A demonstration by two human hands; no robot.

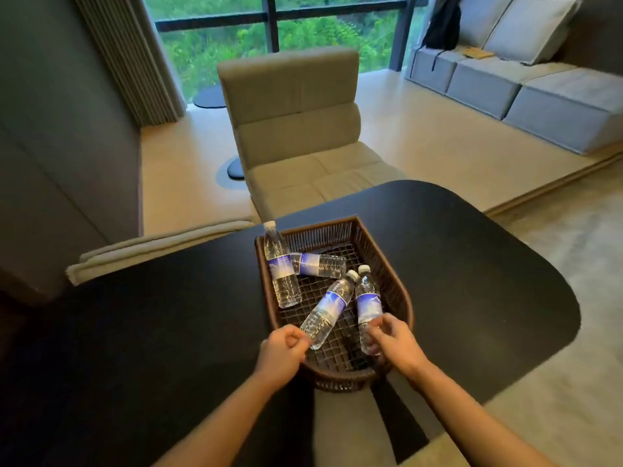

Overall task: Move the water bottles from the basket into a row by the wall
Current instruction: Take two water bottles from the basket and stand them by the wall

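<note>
A dark wicker basket sits on the black table and holds several clear water bottles with blue labels. One bottle leans on the basket's left wall, and another lies across the back. A third bottle lies diagonally, and my left hand is curled against its base. Whether the hand grips it is unclear. My right hand wraps over the lower part of the rightmost bottle, which lies along the right wall.
A beige floor chair stands beyond the table's far edge, and a grey sofa is at the back right. A dark wall runs along the left. The table's rounded right end is near the basket.
</note>
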